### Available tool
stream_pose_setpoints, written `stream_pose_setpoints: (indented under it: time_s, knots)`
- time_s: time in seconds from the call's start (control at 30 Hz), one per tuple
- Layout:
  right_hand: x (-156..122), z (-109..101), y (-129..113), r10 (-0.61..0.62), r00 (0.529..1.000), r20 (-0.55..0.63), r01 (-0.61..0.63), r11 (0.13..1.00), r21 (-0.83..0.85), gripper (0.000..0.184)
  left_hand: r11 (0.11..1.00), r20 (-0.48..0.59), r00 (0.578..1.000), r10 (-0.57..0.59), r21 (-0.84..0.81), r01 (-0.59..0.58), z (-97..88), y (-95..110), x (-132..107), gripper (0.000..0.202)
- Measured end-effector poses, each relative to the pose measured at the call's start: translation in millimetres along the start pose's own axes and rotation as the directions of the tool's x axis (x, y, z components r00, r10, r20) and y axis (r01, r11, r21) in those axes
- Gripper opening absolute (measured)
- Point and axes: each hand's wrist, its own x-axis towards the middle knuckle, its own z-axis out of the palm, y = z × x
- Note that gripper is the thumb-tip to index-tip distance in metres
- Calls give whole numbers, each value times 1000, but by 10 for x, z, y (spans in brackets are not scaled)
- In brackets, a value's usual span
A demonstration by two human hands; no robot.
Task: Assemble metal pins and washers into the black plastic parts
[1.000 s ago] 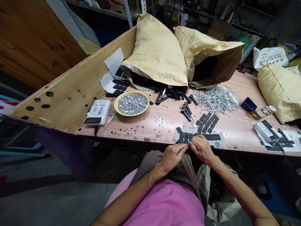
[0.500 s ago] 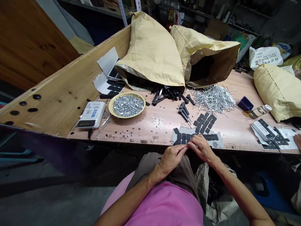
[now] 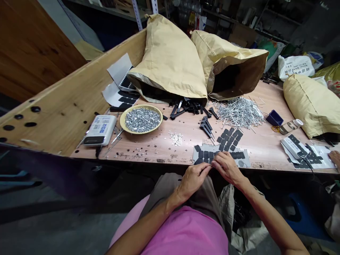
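Observation:
My left hand (image 3: 195, 178) and my right hand (image 3: 225, 165) meet at the table's front edge, fingers closed and fingertips together. Whatever they pinch is too small and too covered to name. Just beyond them lies a grey sheet (image 3: 198, 148) bearing rows of black pads (image 3: 206, 154), with more black pads (image 3: 230, 139) behind it. Black plastic pieces with metal pins (image 3: 206, 126) rest farther back. Loose washers (image 3: 175, 138) are spread to the left, near a yellow bowl (image 3: 121, 124) heaped with small metal parts (image 3: 143, 119).
Large paper sacks (image 3: 172, 60) stand at the back, one open sack (image 3: 239, 71) facing me. A pile of metal pins (image 3: 241, 112) lies before them. A white device (image 3: 101, 129) sits left; a blue box (image 3: 274, 117) and bottle (image 3: 291, 126) right. Another person's hand (image 3: 335, 157) shows at the right edge.
The view has shifted slightly, so the table's things sit a little farther left. My two hands keep the same pinched pose together. The other person's hand reaches slightly farther into view.

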Motion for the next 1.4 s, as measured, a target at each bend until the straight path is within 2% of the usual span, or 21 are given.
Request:
stream_pose_setpoints:
  time_s: [0.1,0.2,0.3,0.4,0.47,0.57,0.6,0.63,0.67,0.7,0.73,0.83,0.9,0.93,0.97,1.03,1.1,1.17,1.27,1.33,1.4]
  knots:
    - [-25,43,-4,130,991,-38,-131,991,-17,54,995,-20,999,-44,-88,42,37,-18,-16,20]
    - [-66,20,7,364,927,-86,-347,923,166,54,909,-24,983,-180,-386,157,59,-41,47,22]
    - [-109,68,-39,485,875,-20,-423,783,456,46,717,-1,958,-286,-663,213,88,-55,146,26]
    - [-138,230,-144,504,862,57,-394,595,701,41,593,17,939,-344,-771,231,142,-54,209,30]
    - [-146,341,-205,565,821,80,-393,458,797,41,608,14,936,-353,-756,241,180,-55,223,32]
    - [-153,417,-244,657,725,207,-440,209,874,40,727,-61,939,-338,-650,220,222,-62,236,31]
    - [-157,414,-244,663,703,259,-458,144,877,40,763,-91,941,-326,-614,204,233,-64,246,29]
    - [-162,400,-237,660,691,294,-478,113,871,40,788,-115,943,-313,-585,191,246,-65,260,28]
    - [-167,376,-221,656,692,300,-496,130,859,39,804,-130,944,-303,-566,180,260,-65,279,27]
    - [-174,345,-192,654,705,273,-506,195,840,37,814,-134,946,-294,-555,175,276,-65,303,27]
    - [-181,309,-146,651,729,213,-504,298,811,35,821,-129,950,-283,-545,171,293,-67,330,28]
    - [-205,172,154,592,802,-79,-437,671,599,29,867,-124,969,-214,-481,130,328,-109,418,28]
    - [-226,68,504,531,798,-286,-424,831,359,27,915,-151,975,-160,-394,89,321,-195,460,29]
    - [-238,18,712,498,784,-371,-442,867,229,27,940,-182,973,-139,-335,72,307,-259,470,30]
    - [-250,-28,931,465,772,-433,-470,877,105,28,962,-224,967,-120,-267,58,288,-332,472,31]
    - [-273,-100,1359,388,785,-483,-501,856,-127,28,994,-331,942,-62,-106,28,246,-494,456,30]
    - [-289,-144,1719,313,833,-456,-491,798,-349,27,999,-418,908,26,46,-7,214,-645,429,28]
    - [-299,-160,1970,266,877,-401,-454,735,-504,26,987,-462,880,109,155,-41,203,-757,409,27]
    - [-325,-121,2130,241,912,-331,-398,712,-579,29,961,-486,848,211,261,-90,217,-843,406,26]
    - [-361,-60,2122,222,936,-274,-345,737,-581,31,939,-488,830,272,321,-119,228,-860,416,25]
    - [-405,-2,2079,159,975,-156,-221,786,-577,29,919,-481,820,311,371,-131,233,-859,426,24]
